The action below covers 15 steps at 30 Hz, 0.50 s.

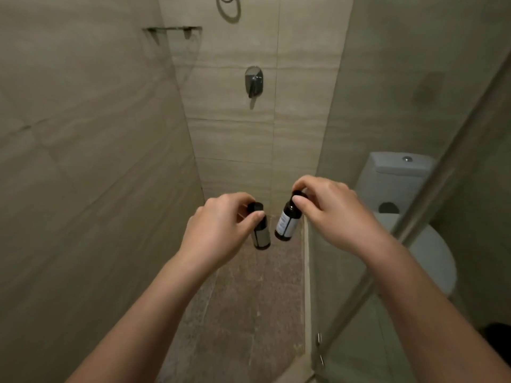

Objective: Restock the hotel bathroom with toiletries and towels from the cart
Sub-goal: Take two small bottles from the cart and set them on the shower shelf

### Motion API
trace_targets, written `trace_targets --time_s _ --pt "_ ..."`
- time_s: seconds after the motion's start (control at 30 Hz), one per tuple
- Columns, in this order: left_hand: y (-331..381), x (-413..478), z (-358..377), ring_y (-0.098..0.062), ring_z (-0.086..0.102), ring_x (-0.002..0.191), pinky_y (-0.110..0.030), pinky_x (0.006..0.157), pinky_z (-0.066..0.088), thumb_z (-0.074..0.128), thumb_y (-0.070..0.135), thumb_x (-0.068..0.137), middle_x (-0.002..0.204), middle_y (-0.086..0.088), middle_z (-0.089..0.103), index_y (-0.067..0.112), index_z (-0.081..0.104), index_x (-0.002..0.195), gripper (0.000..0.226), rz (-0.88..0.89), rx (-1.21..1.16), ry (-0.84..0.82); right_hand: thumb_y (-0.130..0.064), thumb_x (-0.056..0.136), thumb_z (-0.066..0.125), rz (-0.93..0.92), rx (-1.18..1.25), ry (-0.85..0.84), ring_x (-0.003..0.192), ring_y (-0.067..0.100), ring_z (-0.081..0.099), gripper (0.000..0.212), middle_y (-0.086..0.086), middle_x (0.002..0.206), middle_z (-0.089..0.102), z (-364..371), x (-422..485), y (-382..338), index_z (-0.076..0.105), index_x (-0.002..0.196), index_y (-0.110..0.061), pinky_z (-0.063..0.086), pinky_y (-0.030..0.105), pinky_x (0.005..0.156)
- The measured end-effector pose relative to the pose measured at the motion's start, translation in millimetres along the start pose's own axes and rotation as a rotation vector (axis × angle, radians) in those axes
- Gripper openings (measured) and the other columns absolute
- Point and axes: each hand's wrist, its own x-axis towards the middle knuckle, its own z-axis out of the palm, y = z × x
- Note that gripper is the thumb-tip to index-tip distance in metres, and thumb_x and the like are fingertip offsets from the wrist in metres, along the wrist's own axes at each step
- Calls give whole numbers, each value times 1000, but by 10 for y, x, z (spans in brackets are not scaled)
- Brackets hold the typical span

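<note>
My left hand pinches the black cap of a small dark toiletry bottle, which hangs upright below my fingers. My right hand grips the cap of a second small dark bottle with a white label, tilted slightly. The two bottles hang close together, a little apart, over the shower floor. A glass corner shelf is fixed high on the tiled walls at the upper left, well above both hands.
A chrome shower mixer sits on the back wall, with a hose loop above it. A glass shower partition stands on the right; behind it is a white toilet. Tiled wall closes the left side.
</note>
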Motion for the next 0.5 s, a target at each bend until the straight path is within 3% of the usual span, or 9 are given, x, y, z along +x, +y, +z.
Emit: trace_targets --time_s 0.13,0.5 --pt "-28 570 141 -15 64 92 -38 78 52 56 46 85 91 13 68 33 63 99 21 -31 19 3 -34 94 44 -34 -14 -34 92 23 55 11 -12 89 51 91 617 285 53 98 -31 39 34 72" --pt "-398 1947 -69 -12 63 92 -38 80 52 56 44 86 92 13 68 32 65 99 20 -54 41 30 -34 95 43 -101 -27 -117 93 22 54 12 -10 97 55 271 2062 652 52 103 -31 40 34 74"
